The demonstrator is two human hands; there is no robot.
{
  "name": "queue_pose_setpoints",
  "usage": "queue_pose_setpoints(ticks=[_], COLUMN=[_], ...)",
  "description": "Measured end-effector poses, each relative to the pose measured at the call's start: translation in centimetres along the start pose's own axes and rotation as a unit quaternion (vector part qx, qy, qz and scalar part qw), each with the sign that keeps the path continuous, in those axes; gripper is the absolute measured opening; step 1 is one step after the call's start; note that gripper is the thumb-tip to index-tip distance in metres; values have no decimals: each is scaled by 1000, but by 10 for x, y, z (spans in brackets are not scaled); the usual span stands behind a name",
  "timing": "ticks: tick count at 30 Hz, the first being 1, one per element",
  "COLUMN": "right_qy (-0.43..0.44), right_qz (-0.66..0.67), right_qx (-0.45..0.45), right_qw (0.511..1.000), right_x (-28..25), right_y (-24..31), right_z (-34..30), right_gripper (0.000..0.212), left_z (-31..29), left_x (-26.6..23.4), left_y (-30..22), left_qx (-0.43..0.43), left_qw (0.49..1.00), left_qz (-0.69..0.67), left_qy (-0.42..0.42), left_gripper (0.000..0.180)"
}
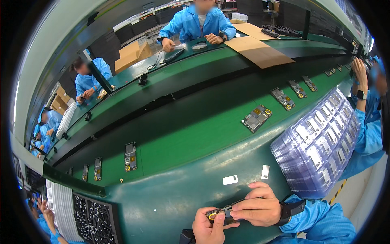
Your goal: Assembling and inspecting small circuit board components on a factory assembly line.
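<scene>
Green bench edge, bottom centre: both hands on one small circuit board, held just above the bench lip, close to the body.

Left hand: below and left of board, fingers curled, thumb up on the near end, right beside the yellow ring component. Closed on the board from underneath.

Right hand: over the board's right half, knuckles up, fingers wrapped down across it. Closed on the board as well; thumb hidden. Black wrist strap at the blue sleeve cuff.

Board roughly level, long axis left-right, slightly higher on the right. Only left end and a thin top edge visible between the two hands; rest covered by right-hand fingers.

Two white labels on the bench just beyond the hands: one ahead-left, one ahead-right, both flat, apart from the board.

Stack of clear plastic trays to the right, holding small parts in rows.

Green conveyor belt beyond bench, carrying spaced boards: nearest large one upper right, another to the left, more trailing off both ways.

Black tray of small white parts lower left.

Other people in blue coats: one across the belt, one far right, several along the left.

Cardboard sheet on the far side of the line.
</scene>
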State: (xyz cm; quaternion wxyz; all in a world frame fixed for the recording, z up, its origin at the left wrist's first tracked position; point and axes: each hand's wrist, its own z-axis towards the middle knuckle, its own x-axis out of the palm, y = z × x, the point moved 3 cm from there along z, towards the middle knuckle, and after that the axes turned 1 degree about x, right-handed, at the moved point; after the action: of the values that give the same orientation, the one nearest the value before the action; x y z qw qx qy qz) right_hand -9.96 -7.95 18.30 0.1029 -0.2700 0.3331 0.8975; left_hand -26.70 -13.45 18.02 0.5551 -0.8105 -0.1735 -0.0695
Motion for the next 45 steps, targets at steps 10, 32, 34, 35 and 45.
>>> queue_pose_setpoints(ticks=[10, 32, 34, 35, 45], right_qy=[7, 53, 200, 202, -130], right_qz=[19, 157, 212, 181, 556], right_qx=[24, 145, 156, 105, 500], right_qw=[1000, 975, 944, 957, 651], right_x=[4, 7, 13, 18, 98], right_y=[-2, 0, 3, 6, -58], right_z=[1, 6, 7, 4, 63], right_gripper=[29, 15, 20, 26, 20], left_z=[3, 1, -3, -3, 39], left_x=[-3, -13, -12, -17, -89], left_y=[3, -32, -37, -36, -51], left_qx=[14, 222, 218, 217, 234], left_qw=[1000, 896, 861, 840, 887], left_qz=[22, 385, 452, 479, 379], left_qy=[-5, 3, 81, 135, -118], left_gripper=[19, 14, 16, 23, 54])
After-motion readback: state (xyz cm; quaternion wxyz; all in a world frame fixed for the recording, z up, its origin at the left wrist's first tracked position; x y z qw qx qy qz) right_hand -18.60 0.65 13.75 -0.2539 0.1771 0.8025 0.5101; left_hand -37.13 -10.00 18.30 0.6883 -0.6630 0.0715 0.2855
